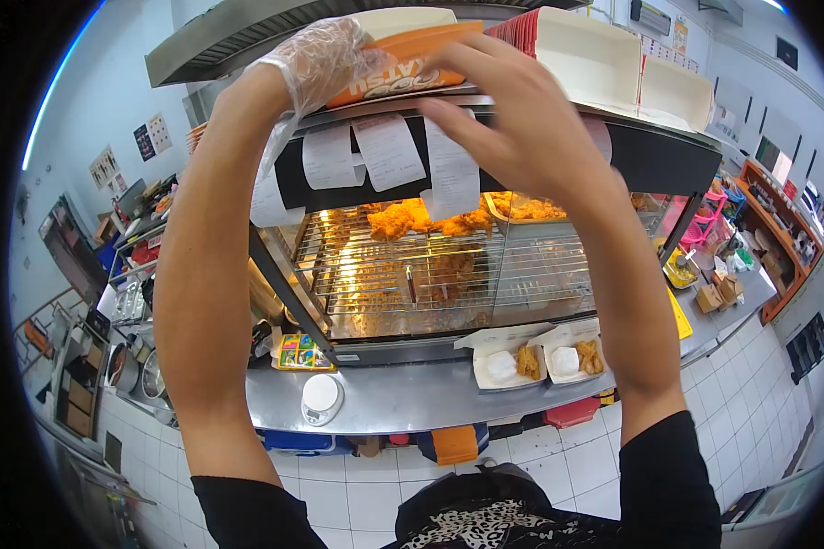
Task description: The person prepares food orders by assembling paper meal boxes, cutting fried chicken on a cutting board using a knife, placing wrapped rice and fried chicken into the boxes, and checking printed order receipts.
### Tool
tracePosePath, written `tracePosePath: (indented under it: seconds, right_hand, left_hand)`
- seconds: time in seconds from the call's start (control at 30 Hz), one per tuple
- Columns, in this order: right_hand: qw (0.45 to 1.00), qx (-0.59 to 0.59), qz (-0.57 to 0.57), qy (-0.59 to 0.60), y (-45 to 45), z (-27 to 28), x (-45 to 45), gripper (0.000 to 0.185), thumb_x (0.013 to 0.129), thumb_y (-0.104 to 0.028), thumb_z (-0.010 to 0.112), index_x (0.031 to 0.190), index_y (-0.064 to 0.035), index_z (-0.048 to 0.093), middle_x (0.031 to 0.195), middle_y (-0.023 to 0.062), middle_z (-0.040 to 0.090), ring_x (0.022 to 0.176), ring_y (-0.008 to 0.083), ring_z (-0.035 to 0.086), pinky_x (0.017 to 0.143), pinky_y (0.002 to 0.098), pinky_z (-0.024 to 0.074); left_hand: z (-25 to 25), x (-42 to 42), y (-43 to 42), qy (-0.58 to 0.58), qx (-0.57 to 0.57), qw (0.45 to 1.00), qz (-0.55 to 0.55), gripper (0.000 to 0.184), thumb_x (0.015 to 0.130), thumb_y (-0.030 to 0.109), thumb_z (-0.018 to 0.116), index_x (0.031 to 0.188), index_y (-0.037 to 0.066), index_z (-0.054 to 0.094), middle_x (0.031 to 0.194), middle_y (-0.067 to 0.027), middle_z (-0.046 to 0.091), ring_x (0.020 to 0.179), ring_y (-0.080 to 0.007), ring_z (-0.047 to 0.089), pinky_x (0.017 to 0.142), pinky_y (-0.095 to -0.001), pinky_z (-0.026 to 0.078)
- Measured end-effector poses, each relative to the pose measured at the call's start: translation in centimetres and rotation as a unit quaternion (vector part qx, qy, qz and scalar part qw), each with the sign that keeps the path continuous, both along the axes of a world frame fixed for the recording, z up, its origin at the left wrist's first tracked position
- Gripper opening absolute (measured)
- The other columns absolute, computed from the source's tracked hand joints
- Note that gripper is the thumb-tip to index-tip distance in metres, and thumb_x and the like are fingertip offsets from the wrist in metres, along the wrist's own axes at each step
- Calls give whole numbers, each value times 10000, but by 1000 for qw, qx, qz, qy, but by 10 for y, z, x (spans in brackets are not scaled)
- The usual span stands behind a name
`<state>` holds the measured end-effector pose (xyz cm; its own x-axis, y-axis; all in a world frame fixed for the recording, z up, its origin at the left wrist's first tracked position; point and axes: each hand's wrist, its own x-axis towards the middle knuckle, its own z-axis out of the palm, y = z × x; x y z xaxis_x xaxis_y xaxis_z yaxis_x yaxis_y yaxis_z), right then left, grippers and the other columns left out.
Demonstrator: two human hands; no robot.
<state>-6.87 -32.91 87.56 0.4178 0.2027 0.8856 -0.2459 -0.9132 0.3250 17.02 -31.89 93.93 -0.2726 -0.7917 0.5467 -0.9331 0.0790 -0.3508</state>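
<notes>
My left hand (316, 64), in a clear plastic glove, is raised to the top of the glass display warmer (705, 146), its fingers closed on the left end of an orange printed carton (403, 69). Bare, my right hand (513, 101) reaches to the carton's right end with thumb and fingers apart; whether it touches the carton is unclear. White paper slips (389, 151) hang from the warmer's dark upper edge, just below my hands. Open cartons (586, 55) stand on top to the right. Fried pieces (412, 218) lie on the rack inside.
Two open boxes (508, 363) with wrapped white portions and fried pieces sit on the metal counter (403, 403). A small white scale (321, 398) stands on its left part. Farther right are a yellow tray (678, 314) and an orange shelf (783, 229).
</notes>
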Motion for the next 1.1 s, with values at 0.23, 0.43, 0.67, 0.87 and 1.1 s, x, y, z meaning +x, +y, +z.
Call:
tracePosePath:
  seconds: [0.23, 0.43, 0.67, 0.87, 1.1]
  right_hand:
    - [920, 158, -247, 259, -40, 24, 77, 443, 959, -419, 633, 1090, -3, 714, 1020, 212, 735, 976, 393, 698, 898, 483, 545]
    - [936, 195, -216, 199, -44, 18, 83, 403, 978, -454, 606, 1126, -101, 733, 1013, 201, 736, 955, 362, 708, 881, 478, 550]
    - [919, 186, -255, 237, -31, 29, 75, 382, 995, -411, 588, 1135, -81, 719, 1027, 198, 733, 976, 373, 701, 875, 488, 544]
    - [924, 212, -242, 206, -38, 24, 80, 358, 1005, -374, 568, 1119, -70, 719, 1069, 202, 726, 1015, 371, 693, 898, 486, 541]
    - [898, 231, -276, 253, -26, 38, 84, 361, 1001, -370, 566, 1154, -81, 718, 1133, 186, 721, 1071, 350, 685, 925, 467, 537]
  left_hand:
    - [0, -17, 10, -12, -114, 991, -66, 324, 1004, 231, 607, 1235, 6, 633, 1050, -260, 685, 1022, -428, 653, 918, -476, 511]
    - [-11, -13, 22, -86, -176, 976, -96, 293, 956, 174, 656, 1192, 1, 640, 1025, -254, 697, 971, -424, 673, 860, -454, 550]
    - [-14, -4, 39, 22, -169, 973, -156, 235, 933, 145, 674, 1118, 2, 652, 979, -219, 695, 901, -412, 669, 797, -449, 555]
    - [-8, -26, 34, -72, -243, 958, -133, 208, 902, 161, 715, 1057, 34, 662, 926, -193, 691, 878, -388, 678, 798, -451, 553]
    - [-12, -14, 53, -49, -286, 950, -118, 187, 934, 167, 666, 1068, 36, 663, 901, -168, 701, 868, -331, 704, 810, -429, 578]
